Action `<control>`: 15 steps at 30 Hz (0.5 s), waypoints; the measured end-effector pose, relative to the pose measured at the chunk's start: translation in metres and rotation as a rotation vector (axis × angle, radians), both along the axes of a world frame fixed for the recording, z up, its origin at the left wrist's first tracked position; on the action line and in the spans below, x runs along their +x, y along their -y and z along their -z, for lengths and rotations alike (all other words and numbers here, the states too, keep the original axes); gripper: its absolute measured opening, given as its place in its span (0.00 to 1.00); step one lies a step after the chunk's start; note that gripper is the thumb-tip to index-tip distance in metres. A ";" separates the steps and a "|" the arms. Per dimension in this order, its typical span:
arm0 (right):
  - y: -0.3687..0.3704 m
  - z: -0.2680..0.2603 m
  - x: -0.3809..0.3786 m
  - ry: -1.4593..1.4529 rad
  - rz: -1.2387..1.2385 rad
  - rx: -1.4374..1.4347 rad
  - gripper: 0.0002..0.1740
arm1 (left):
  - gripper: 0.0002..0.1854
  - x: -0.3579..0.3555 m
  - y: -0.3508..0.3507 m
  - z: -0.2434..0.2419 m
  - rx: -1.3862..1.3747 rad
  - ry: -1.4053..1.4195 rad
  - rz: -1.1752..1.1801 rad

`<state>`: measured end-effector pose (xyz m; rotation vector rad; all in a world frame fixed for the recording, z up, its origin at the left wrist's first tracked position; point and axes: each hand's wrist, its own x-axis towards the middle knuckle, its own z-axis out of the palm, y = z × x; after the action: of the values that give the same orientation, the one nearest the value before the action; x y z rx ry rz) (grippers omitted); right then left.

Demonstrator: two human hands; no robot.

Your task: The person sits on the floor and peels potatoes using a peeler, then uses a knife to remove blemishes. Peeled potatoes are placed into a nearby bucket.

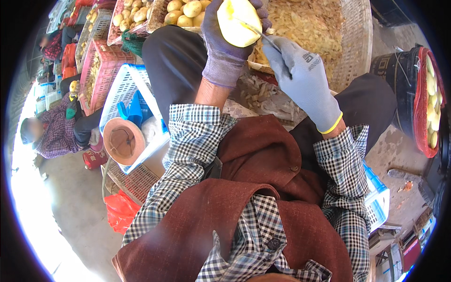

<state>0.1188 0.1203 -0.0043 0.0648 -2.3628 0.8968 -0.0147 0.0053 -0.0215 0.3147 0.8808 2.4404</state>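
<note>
My left hand [225, 46], in a purple knit work glove, holds a peeled yellow potato [236, 30] up at the top of the picture. A grey coated glove with a yellow cuff edge covers my right hand [299, 72]. Its fingers close around a small knife [266, 38], whose handle is mostly hidden in the grip. The thin blade lies against the potato's face, near its middle. Under and beyond both hands stands a large plastic crate [356, 38] heaped with potato peelings [303, 28].
Unpeeled potatoes [185, 14] fill crates at the upper left. A white-blue crate [123, 77] with a hat [124, 141] stands by my left knee. At right is a black tub [398, 74] with a red mesh bag [424, 141] of peeled potatoes. Another person [58, 132] sits at left.
</note>
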 end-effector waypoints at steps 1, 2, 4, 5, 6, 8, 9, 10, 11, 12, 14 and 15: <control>0.000 0.002 0.000 0.003 0.015 0.048 0.10 | 0.20 0.001 -0.001 -0.001 0.001 0.018 0.002; 0.001 0.003 -0.001 0.006 0.029 0.096 0.11 | 0.20 0.001 -0.001 -0.004 0.080 0.123 0.053; 0.002 0.004 -0.001 0.019 0.060 0.186 0.11 | 0.22 0.001 -0.002 -0.010 0.240 0.332 0.156; 0.004 0.004 -0.002 0.029 0.076 0.228 0.12 | 0.24 0.002 -0.003 -0.008 0.196 0.287 0.154; 0.004 0.005 -0.002 0.040 0.093 0.271 0.12 | 0.25 0.003 -0.004 -0.005 0.154 0.244 0.154; 0.002 0.009 -0.004 0.100 0.134 0.437 0.12 | 0.27 0.001 -0.003 0.000 0.164 0.234 0.242; 0.001 0.010 -0.005 0.129 0.153 0.522 0.12 | 0.28 -0.002 -0.003 0.001 0.218 0.265 0.328; 0.001 0.010 -0.005 0.122 0.159 0.514 0.12 | 0.28 -0.004 -0.003 0.003 0.272 0.296 0.415; 0.001 0.009 -0.005 0.114 0.164 0.506 0.12 | 0.29 -0.003 -0.003 0.004 0.242 0.307 0.368; 0.001 0.008 -0.005 0.107 0.174 0.496 0.12 | 0.29 -0.001 -0.003 0.003 0.209 0.317 0.326; 0.002 0.015 -0.006 0.157 0.169 0.539 0.12 | 0.30 0.002 -0.005 0.001 0.185 0.335 0.284; 0.003 0.017 -0.008 0.178 0.161 0.558 0.11 | 0.30 0.002 -0.005 -0.001 0.193 0.340 0.277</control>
<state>0.1109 0.1169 -0.0208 0.0163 -2.6730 0.1541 -0.0127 0.0104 -0.0203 0.0772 0.4262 2.2309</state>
